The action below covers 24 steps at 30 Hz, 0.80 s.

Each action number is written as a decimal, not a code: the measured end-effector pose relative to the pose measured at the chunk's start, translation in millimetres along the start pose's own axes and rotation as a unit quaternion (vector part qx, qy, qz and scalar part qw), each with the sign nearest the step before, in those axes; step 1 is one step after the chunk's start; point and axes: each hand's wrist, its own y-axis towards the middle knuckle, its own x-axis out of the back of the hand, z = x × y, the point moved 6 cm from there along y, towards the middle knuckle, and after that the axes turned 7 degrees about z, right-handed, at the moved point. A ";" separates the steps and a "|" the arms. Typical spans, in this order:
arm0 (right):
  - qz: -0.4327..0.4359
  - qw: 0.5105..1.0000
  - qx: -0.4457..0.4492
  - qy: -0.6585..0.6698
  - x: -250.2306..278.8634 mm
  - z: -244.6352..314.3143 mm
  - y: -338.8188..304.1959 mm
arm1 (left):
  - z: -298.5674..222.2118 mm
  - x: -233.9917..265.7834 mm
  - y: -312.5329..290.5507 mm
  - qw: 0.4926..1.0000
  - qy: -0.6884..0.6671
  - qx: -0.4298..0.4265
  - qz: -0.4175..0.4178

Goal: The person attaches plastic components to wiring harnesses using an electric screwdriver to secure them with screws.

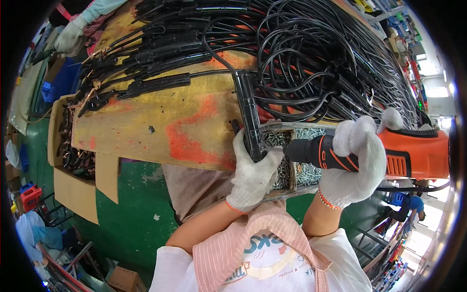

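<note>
- Grasping with the left hand [250, 177], in a white knitted glove, the near end of a long black housing [249, 114], close to the near edge of the tabletop [129, 134].
- Clenching with the right hand [357, 163], gloved in the same way, an orange and black power drill [418, 158].
- Pointing leftward with the metal bit [274, 149] at the side of the housing's near end; too small to tell if entering it.
- Having under the bit a divided tray [299, 191] of screws, darker in the left compartment, shinier in the right, with little open room between both hands.
- Leaving wide open room left of the housing, on worn yellow surface with red stains, down to the near edge.
- Crowded beyond and to the right by black cables [296, 68], looped and piled.
- Bounded at the left end by an open carton [78, 197] of dark parts, with flaps spread above the green floor [141, 194].
- Farther, at upper left, near a blue bin [62, 80], showing also a co-worker's gloved hand [70, 39].
</note>
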 end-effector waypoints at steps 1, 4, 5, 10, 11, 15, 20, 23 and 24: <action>-0.005 1.000 0.006 -0.008 -0.1 0.4 2.4 | -0.2 1.2 0.6 0.998 0.053 -0.022 0.026; -0.062 0.998 -0.025 -0.010 -3.2 -1.6 4.5 | 11.5 15.3 2.6 0.979 0.158 -0.118 0.048; -0.095 0.994 -0.011 -0.058 -2.4 2.4 4.0 | 0.6 7.7 1.5 0.961 0.201 -0.184 0.053; -0.116 0.967 -0.090 -0.209 1.1 19.7 -8.5 | -3.9 -7.7 -5.0 0.999 0.040 0.018 0.029; -0.138 0.969 -0.083 -0.190 7.1 20.5 -9.7 | -1.6 -9.4 -6.1 0.999 0.037 0.023 0.029; -0.111 0.989 0.018 -0.099 45.2 37.0 -37.5 | -7.5 -5.1 -16.7 0.994 0.105 0.008 0.016; -0.158 0.954 0.220 0.131 116.0 124.1 -72.7 | -75.4 -60.1 -42.0 0.981 -0.014 -0.057 0.186; -0.268 0.925 0.268 0.004 158.0 140.5 -95.6 | -74.1 -151.0 -35.4 0.981 0.103 -0.074 0.148; -0.272 0.922 0.275 0.002 162.5 143.4 -97.4 | -90.6 -190.3 -26.4 0.809 0.424 -0.348 0.212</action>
